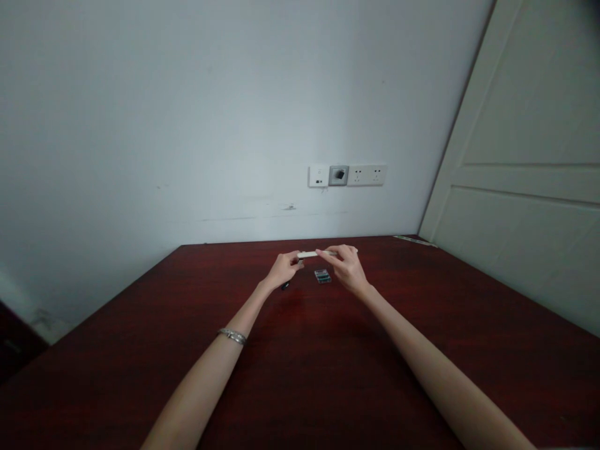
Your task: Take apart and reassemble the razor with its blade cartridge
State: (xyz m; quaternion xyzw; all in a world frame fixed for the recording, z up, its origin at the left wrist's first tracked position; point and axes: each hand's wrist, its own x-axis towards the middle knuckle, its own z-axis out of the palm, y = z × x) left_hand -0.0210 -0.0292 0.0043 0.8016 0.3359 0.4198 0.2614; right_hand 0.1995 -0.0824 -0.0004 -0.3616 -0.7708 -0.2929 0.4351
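Observation:
Both my hands meet over the far middle of a dark red wooden table [300,362]. Between them they hold a slim white bar-shaped object [310,254], kept level just above the tabletop. My left hand [282,269] pinches its left end with curled fingers. My right hand [345,267] grips its right part from above. A small clear pack with dark green items [322,275] lies on the table just below the white object, between the hands. A small dark item [285,285] lies under my left hand. A silver bracelet [232,335] sits on my left forearm.
A white wall rises behind the table with a row of sockets and a switch plate [347,175]. A pale door [529,187] stands at the right. A thin light strip [415,240] lies at the table's far right corner.

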